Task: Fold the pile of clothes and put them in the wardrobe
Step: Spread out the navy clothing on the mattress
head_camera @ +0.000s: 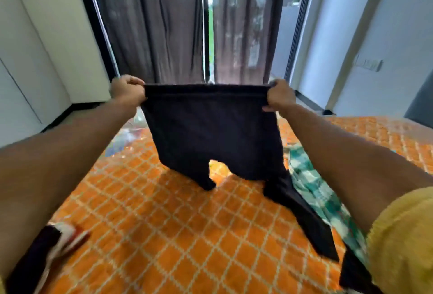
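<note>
Dark trousers (210, 129) are held up by the waistband, gripped by left hand (126, 93) and right hand (280, 99), legs trailing on the orange bed (152, 235).

Two bare forearms, entering from 8 o'clock and 4 o'clock, without watch, band or ring in view. Left hand (127, 93) and right hand (280, 98) both bare, no gloves. At 4 o'clock, a short yellow sleeve (403, 242) of fuzzy, towel-like fabric, ending above the right elbow. At 7 o'clock, a thin sliver of the same yellow at the very edge. Rest of the clothing out of view.
</note>
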